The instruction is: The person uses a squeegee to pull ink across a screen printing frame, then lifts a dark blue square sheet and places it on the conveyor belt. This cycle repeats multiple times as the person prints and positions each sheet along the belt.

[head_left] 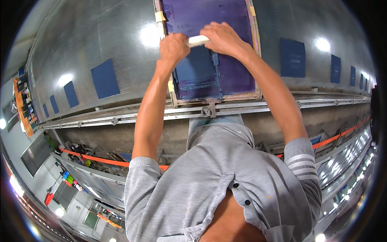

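Observation:
My left hand (174,48) and my right hand (223,37) are both closed around the whitish handle of a squeegee (198,41). The squeegee is over a screen printing frame (255,34) with purple mesh (238,74). Dark blue ink (195,70) marks a rectangular area on the mesh, with thicker streaks along its right and near edges. Yellowish tape (160,16) is stuck to the frame's left side. The squeegee's blade is largely hidden by my hands, and what lies beneath the screen cannot be seen.
The frame rests on a long grey printing table (133,52). Blue panels (105,78) lie spaced to the left; others, including a printed panel (293,58), lie to the right. A metal rail (282,105) with stops runs along the near edge. An orange strip (96,157) stretches behind me.

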Available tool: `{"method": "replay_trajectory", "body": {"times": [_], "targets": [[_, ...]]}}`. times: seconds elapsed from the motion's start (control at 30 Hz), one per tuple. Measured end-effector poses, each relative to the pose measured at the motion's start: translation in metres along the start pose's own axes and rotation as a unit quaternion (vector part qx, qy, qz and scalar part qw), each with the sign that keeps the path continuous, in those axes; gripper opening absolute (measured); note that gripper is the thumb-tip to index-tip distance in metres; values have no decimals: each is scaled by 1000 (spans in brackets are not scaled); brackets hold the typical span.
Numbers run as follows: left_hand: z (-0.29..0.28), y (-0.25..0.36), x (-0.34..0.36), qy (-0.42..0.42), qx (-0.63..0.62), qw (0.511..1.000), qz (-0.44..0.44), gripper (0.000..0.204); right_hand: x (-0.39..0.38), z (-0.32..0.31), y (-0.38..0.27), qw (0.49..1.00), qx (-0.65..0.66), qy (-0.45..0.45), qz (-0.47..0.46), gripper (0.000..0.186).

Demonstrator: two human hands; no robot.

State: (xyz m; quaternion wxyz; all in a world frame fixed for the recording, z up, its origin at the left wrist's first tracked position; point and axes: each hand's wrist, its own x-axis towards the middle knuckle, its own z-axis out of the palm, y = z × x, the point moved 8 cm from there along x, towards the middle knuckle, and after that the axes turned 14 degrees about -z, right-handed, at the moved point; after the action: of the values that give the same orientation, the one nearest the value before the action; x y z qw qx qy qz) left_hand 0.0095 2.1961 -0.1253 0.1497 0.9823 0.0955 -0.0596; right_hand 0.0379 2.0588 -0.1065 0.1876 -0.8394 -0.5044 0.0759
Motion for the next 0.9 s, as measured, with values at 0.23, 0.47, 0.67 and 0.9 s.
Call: {"method": "replay_trajectory", "body": {"times": [0.23, 0.47, 0.67, 0.9], "targets": [[24, 0, -82, -23, -36, 999, 8, 16, -63, 50, -53, 991, 24, 134, 2, 3], [21, 0, -94, -143, 51, 988, 7, 17, -72, 55, -67, 993, 99, 38, 50, 9], [2, 3, 1, 2, -2, 998, 62, 13, -8, 23, 2, 993, 37, 102, 45, 9], [24, 8, -116, -35, -53, 997, 47, 23, -89, 60, -80, 989, 81, 110, 57, 19]]}}
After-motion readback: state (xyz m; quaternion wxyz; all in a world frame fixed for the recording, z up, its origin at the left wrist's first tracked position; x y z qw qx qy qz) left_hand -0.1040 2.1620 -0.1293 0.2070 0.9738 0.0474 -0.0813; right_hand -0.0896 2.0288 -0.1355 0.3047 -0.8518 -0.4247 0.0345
